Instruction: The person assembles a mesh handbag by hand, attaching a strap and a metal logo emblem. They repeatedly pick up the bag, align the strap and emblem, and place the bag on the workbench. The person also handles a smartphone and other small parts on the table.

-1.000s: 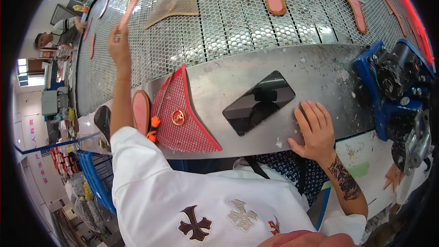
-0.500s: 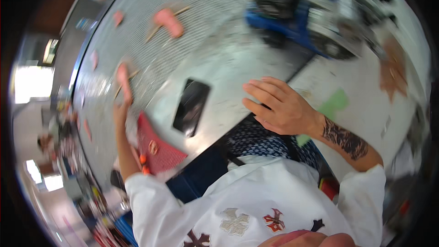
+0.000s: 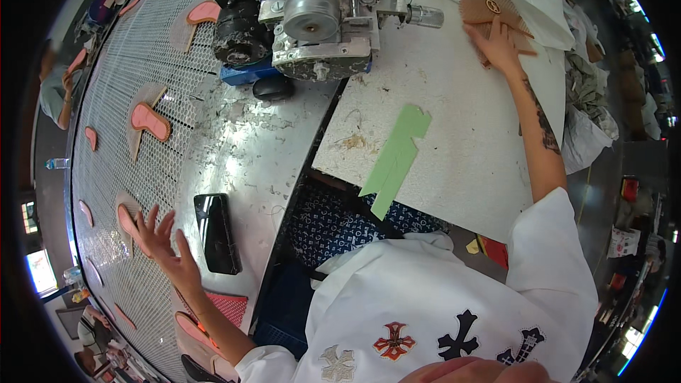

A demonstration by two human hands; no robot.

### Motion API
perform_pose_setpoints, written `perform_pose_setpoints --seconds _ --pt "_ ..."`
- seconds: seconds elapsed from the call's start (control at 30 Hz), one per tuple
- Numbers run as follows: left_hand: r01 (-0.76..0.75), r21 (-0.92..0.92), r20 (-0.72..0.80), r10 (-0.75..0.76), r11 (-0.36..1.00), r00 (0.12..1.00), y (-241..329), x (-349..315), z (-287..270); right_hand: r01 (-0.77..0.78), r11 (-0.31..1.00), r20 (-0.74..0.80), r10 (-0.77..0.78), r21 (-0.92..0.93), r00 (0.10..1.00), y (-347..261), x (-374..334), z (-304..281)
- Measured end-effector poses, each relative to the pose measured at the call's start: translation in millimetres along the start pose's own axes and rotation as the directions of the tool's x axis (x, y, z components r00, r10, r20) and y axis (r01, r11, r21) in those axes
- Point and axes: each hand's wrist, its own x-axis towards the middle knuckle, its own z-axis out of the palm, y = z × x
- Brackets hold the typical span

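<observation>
My left hand [image 3: 167,245] hovers over the left-side mesh belt with its fingers spread. Beside its fingertips lies a pink sole-shaped piece [image 3: 132,225] on a pale backing, and a black phone [image 3: 218,232] is to its right. Far off at the right, my right hand [image 3: 499,48] rests on brown textured cut pieces [image 3: 477,1], thumb and index finger apart. One finger reaches toward the round emblem on the top piece. Its other fingers are partly hidden. A green notched strip [image 3: 397,159] lies on the white worktop between my hands.
A machine with a metal roller [image 3: 311,14] stands at the top centre, a black computer mouse [image 3: 274,87] below it. More pink pieces [image 3: 150,122] sit along the belt. Red mesh material [image 3: 225,308] lies by my left forearm. Another person's hand [image 3: 67,81] shows beyond the belt.
My view has swung to the right. My right hand has gone from above the metal table to the brown pieces. My left hand is now raised and spread beside the pink piece.
</observation>
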Motion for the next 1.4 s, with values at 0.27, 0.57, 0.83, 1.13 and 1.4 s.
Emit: perform_pose_setpoints --seconds 0.27,0.57,0.83,1.13,1.4 --pt "-0.072 -0.115 0.061 0.080 0.991 0.995 62.7 -6.9 52.4 0.047 0.979 0.158 -0.015 -0.198 0.987 -38.7 17.1 -43.6" --pt "-0.092 -0.428 0.148 0.170 0.899 0.974 114.2 -11.0 112.6 -0.214 0.666 0.220 0.077 0.714 0.973 -22.9 -7.1 -149.6" --pt "-0.442 -0.600 0.221 0.669 0.667 0.709 215.5 -5.6 189.7 -0.061 0.187 0.066 -0.019 0.980 0.998 -97.0 -135.2 -240.1" --pt "-0.586 -0.554 -0.025 0.692 0.591 0.722 247.1 -2.0 216.3 -0.146 0.265 0.239 -0.365 0.953 0.900 -119.7 -174.3 -199.9" --pt "0.354 -0.910 0.399 0.227 0.216 0.888 257.5 9.5 202.6 -0.273 0.132 0.298 -0.231 0.953 0.926 -75.4 -168.1 -190.5"
